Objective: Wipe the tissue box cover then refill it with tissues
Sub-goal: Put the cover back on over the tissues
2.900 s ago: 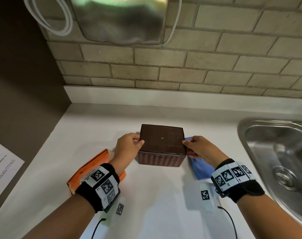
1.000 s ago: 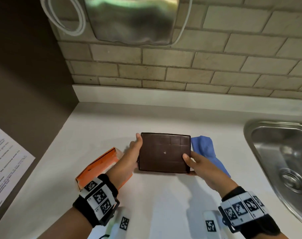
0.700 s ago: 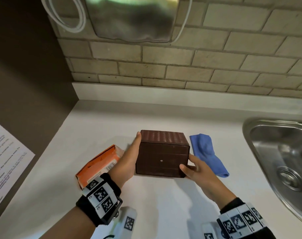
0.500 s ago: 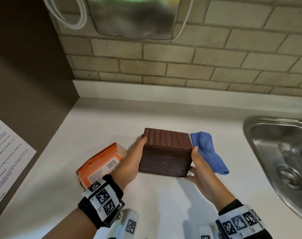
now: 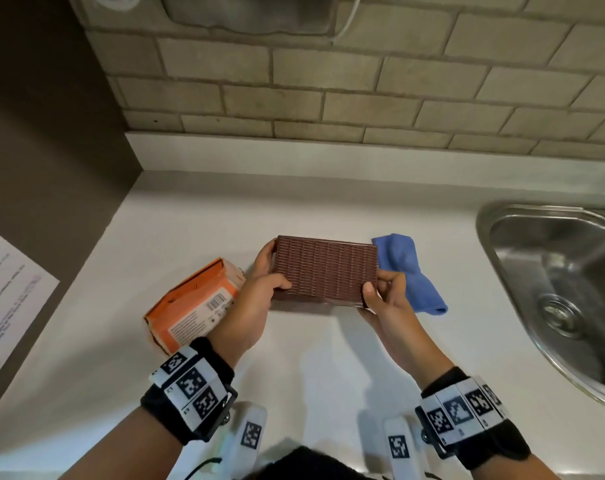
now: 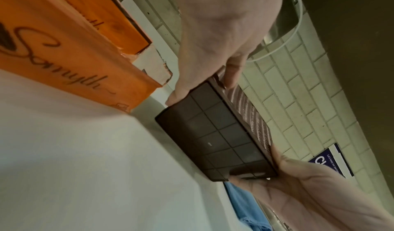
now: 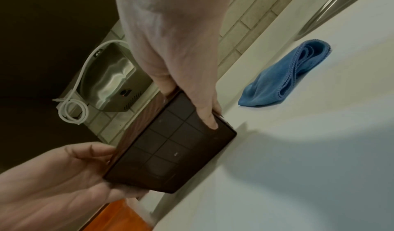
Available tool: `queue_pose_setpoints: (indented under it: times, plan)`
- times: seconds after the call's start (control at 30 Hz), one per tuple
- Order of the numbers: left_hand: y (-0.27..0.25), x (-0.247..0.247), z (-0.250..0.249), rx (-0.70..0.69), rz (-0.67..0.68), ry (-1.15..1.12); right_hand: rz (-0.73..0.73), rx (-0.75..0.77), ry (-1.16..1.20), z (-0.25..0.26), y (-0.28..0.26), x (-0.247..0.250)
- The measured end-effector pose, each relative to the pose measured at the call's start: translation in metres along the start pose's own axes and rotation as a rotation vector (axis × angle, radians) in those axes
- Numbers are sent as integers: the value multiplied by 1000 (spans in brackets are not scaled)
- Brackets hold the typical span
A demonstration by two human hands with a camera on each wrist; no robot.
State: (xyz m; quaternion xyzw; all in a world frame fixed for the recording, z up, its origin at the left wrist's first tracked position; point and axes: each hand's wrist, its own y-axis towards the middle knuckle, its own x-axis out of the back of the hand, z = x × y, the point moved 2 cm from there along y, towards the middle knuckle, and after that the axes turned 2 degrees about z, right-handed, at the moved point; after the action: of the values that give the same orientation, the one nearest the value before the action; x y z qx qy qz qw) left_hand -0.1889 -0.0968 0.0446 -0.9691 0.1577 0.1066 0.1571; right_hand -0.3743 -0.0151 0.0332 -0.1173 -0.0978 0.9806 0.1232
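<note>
A white counter (image 5: 190, 209) meets a beige brick wall (image 5: 363, 81), steel sink (image 5: 553, 278) set at right.

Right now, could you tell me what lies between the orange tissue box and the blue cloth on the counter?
In the head view, the brown cover lies between the orange tissue box and blue cloth, held by the left hand and right hand.

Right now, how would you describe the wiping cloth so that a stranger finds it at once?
Start at the steel sink on the right of the white counter and look to its left. The cloth lies there crumpled, beside the brown woven cover held in both hands. It is the only blue, soft thing.
</note>
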Motion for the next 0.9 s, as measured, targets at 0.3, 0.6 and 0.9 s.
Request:
queue_pose_setpoints:
  times: [0.3,0.6,0.9]
  plan:
    - [-11,1,14,-13,-26,-110,90,107,-91,-20,-6,17]
    - [0,0,26,-26,57,29,131,-14,-49,-24,-1,22]
    - [17,-11,21,-23,11,-3,68,-45,-59,-16,14,17]
